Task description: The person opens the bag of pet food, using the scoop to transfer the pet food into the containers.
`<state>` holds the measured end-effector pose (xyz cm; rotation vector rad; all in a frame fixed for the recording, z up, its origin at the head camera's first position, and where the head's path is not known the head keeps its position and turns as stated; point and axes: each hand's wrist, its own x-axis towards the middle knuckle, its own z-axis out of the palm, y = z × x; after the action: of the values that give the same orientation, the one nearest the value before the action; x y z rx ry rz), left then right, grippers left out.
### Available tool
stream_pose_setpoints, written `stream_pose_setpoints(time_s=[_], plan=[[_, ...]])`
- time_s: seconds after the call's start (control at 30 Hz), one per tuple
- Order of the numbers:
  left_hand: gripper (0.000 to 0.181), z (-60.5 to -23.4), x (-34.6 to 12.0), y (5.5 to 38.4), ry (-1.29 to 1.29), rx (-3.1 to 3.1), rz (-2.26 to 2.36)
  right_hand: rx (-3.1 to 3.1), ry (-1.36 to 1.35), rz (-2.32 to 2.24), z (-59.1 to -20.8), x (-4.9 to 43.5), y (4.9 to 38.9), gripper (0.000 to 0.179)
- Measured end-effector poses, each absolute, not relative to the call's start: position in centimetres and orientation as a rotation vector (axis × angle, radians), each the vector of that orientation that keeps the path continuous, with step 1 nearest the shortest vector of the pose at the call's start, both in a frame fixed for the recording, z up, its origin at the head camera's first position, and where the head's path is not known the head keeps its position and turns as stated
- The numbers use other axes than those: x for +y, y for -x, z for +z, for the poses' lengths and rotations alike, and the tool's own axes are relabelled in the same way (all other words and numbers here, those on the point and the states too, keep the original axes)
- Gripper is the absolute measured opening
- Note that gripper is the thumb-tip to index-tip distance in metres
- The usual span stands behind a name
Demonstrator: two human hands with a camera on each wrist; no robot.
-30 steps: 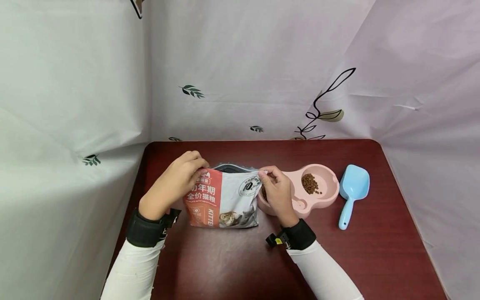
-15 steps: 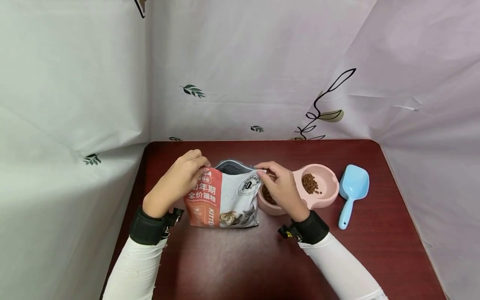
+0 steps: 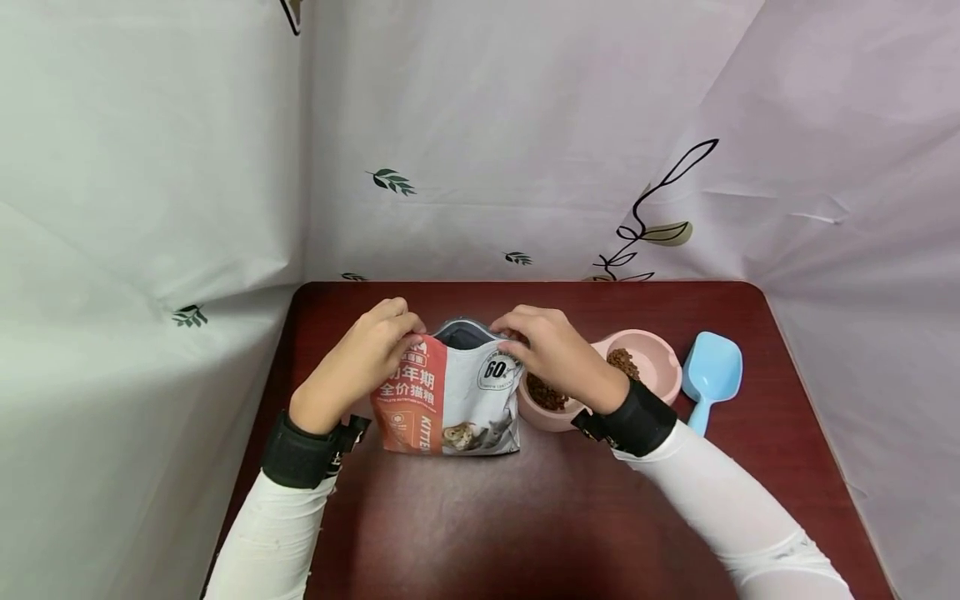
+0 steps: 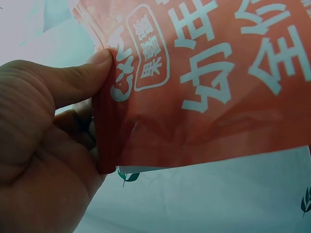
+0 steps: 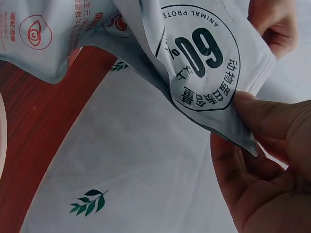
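A red and white kitten food bag (image 3: 450,400) stands upright on the table in the head view, its top edge gaping to show a dark inside. My left hand (image 3: 363,358) pinches the bag's upper left corner; the left wrist view shows the thumb (image 4: 99,60) on the red front, with the other fingers behind. At the upper right, my right hand (image 3: 555,350) pinches the bag's top edge. In the right wrist view that thumb (image 5: 252,109) lies beside the round "60" print, and the fingers are behind the corner. The bag's contents are hidden.
Right of the bag sits a pink double bowl (image 3: 660,367), with brown kibble (image 3: 547,396) in both parts, partly covered by my right arm. A light blue scoop (image 3: 712,371) lies farther right on the dark red table (image 3: 780,467). Patterned cloth (image 3: 480,150) hangs behind.
My right hand has shifted left along the bag's top edge, its forearm swinging across the bowl and the scoop handle. The bag's mouth has spread wider. My left hand keeps its hold.
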<state>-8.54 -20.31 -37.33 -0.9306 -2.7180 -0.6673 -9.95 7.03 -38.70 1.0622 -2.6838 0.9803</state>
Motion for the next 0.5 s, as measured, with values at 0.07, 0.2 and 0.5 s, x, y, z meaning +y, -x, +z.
stream_pose_setpoints(time_s=[0.07,0.2,0.5], plan=[[0.004,-37.28,-20.26,8.58,0.934,-2.712,-0.665,-2.688,-1.063,0.991,-38.63,7.04,10.11,0.016],[0.005,-37.21,-20.34,8.66,0.926,-2.715,-0.667,-2.69,-1.062,1.025,-38.61,7.2,10.35,0.013],[0.004,-37.25,-20.71,8.77,0.899,-2.743,-0.693,-2.713,-1.057,1.008,-38.87,7.77,10.77,0.01]])
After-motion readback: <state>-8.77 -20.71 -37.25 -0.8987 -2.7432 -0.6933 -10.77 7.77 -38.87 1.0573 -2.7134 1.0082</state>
